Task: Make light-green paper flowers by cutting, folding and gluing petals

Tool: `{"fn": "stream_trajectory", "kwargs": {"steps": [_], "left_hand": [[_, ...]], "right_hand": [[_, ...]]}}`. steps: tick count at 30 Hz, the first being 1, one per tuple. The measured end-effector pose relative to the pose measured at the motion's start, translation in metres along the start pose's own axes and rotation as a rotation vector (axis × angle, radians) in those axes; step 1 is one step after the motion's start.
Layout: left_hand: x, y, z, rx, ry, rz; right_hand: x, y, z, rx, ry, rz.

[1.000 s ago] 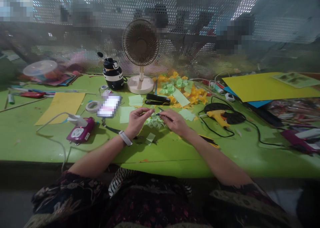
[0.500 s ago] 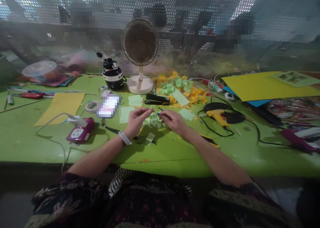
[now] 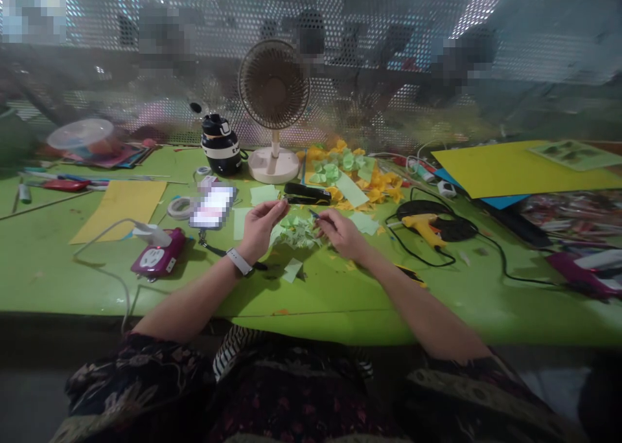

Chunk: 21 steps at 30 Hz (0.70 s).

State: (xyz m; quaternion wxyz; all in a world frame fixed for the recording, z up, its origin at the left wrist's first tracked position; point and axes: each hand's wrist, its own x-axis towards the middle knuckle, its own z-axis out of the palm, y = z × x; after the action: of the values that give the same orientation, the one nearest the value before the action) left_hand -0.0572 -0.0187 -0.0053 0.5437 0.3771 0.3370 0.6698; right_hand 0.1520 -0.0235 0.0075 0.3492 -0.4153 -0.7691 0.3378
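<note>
My left hand (image 3: 261, 226), with a pale band on its wrist, is closed in a pinch. Whatever lies between thumb and forefinger is too small to make out. My right hand (image 3: 340, 234) is closed around a slim dark tool (image 3: 313, 214); only its thin tip shows, so its exact kind is unclear. Between and below the hands lies a heap of pale green paper scraps (image 3: 297, 233). A small folded green paper piece (image 3: 292, 270) rests nearer to me. Just beyond the hands is a black stapler (image 3: 308, 194), beside pale green paper sheets (image 3: 264, 194).
Yellow and green paper flowers (image 3: 350, 171) are piled behind the stapler. To the right lies a yellow glue gun (image 3: 425, 228) with a black cord. A phone (image 3: 212, 207), tape roll (image 3: 181, 207) and purple power socket (image 3: 159, 254) are left; a fan (image 3: 275, 164) and bottle (image 3: 221, 146) stand behind.
My hands have moved apart: the left went slightly left and up, the right slightly right. More of the green scrap heap shows between them.
</note>
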Motion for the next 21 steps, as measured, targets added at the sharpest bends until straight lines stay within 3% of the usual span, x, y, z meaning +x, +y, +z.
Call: {"fn": "stream_trajectory", "kwargs": {"steps": [2, 5, 8, 12, 16, 21], "left_hand": [[-0.001, 0.0, -0.003, 0.17, -0.057, 0.04], [-0.006, 0.001, -0.004, 0.445, -0.193, 0.209], [-0.011, 0.003, -0.003, 0.635, -0.313, 0.437], [-0.012, 0.001, -0.003, 0.766, -0.428, 0.677], [-0.011, -0.002, -0.006, 0.82, -0.484, 0.777], [-0.012, -0.004, -0.007, 0.887, -0.496, 0.839]], "right_hand": [[-0.001, -0.003, -0.003, 0.122, 0.05, 0.056], [-0.006, -0.012, -0.007, 0.192, 0.135, 0.058], [-0.011, -0.023, -0.009, 0.032, 0.185, -0.026], [-0.014, -0.025, -0.006, -0.276, 0.146, -0.202], [-0.013, -0.015, -0.002, -0.418, 0.094, -0.308], [-0.012, -0.007, 0.001, -0.51, 0.043, -0.33]]}}
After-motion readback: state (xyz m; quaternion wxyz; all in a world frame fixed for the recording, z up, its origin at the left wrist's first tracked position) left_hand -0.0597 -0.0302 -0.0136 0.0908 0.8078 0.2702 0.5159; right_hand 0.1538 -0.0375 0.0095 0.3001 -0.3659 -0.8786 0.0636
